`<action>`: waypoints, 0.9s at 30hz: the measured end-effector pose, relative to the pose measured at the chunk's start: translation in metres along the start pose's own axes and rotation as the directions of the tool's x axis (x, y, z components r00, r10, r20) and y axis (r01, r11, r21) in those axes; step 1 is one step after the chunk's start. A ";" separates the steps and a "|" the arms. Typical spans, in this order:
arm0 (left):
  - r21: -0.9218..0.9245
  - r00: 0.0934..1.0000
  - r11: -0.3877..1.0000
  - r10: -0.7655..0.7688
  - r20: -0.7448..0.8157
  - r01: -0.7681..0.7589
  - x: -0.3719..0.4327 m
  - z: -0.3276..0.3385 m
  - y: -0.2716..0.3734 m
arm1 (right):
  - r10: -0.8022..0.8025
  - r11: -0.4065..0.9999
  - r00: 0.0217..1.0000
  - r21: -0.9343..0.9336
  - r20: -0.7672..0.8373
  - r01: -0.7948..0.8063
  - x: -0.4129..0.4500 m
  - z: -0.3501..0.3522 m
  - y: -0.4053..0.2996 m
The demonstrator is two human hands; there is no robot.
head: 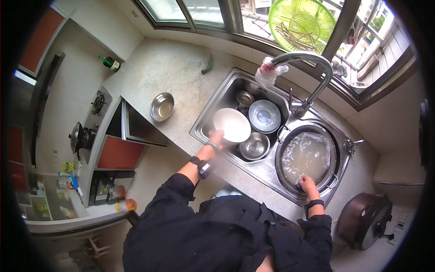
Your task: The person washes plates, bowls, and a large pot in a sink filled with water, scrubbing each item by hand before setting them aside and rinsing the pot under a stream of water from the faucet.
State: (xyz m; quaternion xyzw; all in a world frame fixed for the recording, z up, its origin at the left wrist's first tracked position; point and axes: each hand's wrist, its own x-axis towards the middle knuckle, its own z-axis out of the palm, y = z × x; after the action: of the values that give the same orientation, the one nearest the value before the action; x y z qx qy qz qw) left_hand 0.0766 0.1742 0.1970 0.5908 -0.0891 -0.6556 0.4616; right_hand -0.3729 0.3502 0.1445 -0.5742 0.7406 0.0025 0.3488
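My left hand point(216, 136) grips the near rim of a white bowl point(232, 125) over the left sink basin. Beside and beneath the bowl in that basin lie a small metal cup point(245, 99), stacked bowls or plates point(264, 115) and a stainless steel bowl point(255, 146). At the right basin, my right hand point(307, 185) is closed around a small greyish thing, perhaps a scrubber or cloth point(299, 181), at the near edge of a large round pan point(279, 170) of cloudy, foamy water.
A curved faucet point(323, 73) with a plastic bag point(270, 73) on its spout arches behind the basins. On the counter stand a metal bowl point(162, 106) and a green cucumber-like vegetable point(207, 64). A dark electric cooker point(365, 221) is at right; a cabinet door point(144, 125) juts out at left.
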 end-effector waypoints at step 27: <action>0.848 0.986 0.512 0.005 -0.165 0.139 0.106 -0.027 0.016 | 0.162 0.985 0.986 0.064 -0.029 -0.160 0.014 0.012 -0.026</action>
State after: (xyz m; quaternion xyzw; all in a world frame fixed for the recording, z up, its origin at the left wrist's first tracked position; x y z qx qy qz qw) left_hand 0.1210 0.1016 0.1271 0.7908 -0.3434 -0.4986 0.0900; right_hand -0.3460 0.3342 0.1386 -0.5013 0.7902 -0.0017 0.3525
